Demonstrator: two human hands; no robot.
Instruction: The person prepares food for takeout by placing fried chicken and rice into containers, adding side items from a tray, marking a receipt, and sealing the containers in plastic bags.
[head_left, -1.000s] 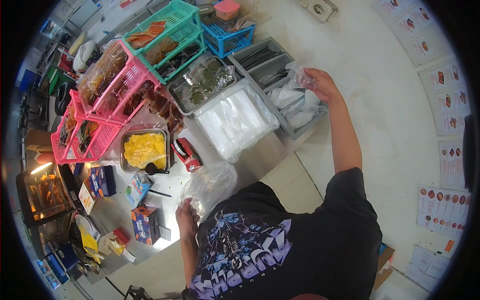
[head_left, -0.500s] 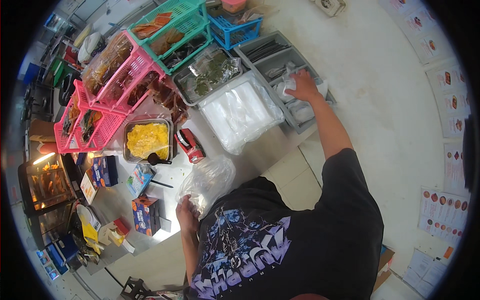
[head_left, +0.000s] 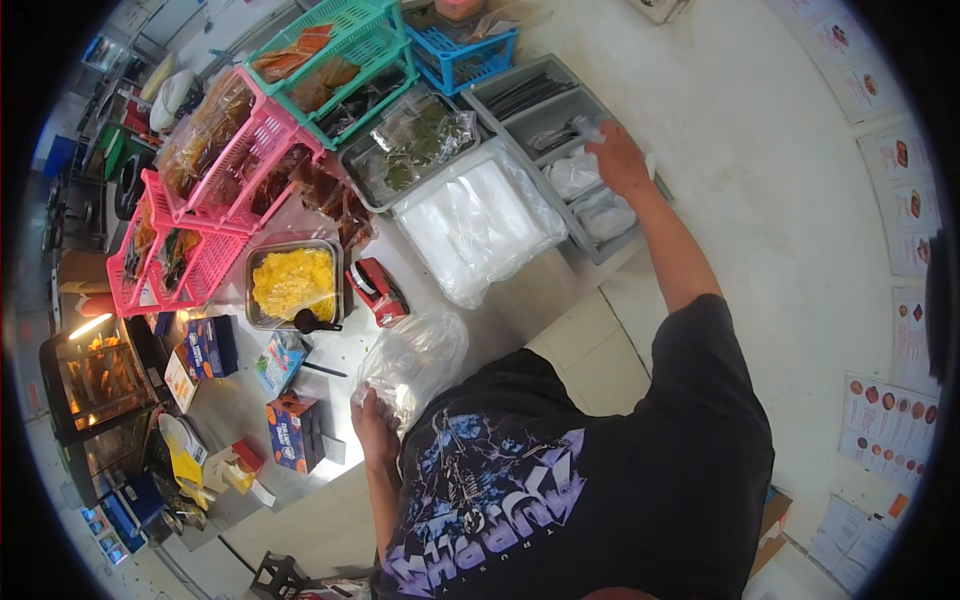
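My left hand (head_left: 374, 424) is closed on a clear plastic bag (head_left: 418, 362) at the table's near edge, in front of my body. Pale contents show faintly inside the bag. My right hand (head_left: 618, 162) reaches over a grey compartment tray (head_left: 572, 232) at the right, its fingers pinched together. Something small and translucent shows at its fingertips, too blurred to name. Under and beside that hand, compartments hold white wrapped packets (head_left: 576, 174) and clear plastic pieces (head_left: 553, 138). Dark straws or sticks (head_left: 533, 99) fill the far compartment.
Left of the tray lies a stack of clear plastic bags (head_left: 475, 225). A metal tray (head_left: 375, 204) with leaf packs, a tub of yellow food (head_left: 294, 283), a red tape dispenser (head_left: 378, 292) and small boxes (head_left: 292, 432) stand nearby. Pink baskets (head_left: 215, 262) and green baskets (head_left: 345, 75) rise behind.
My right hand has moved up and slightly right, off the white packets, with something translucent at its fingertips. My left hand still grips the plastic bag in the same place.
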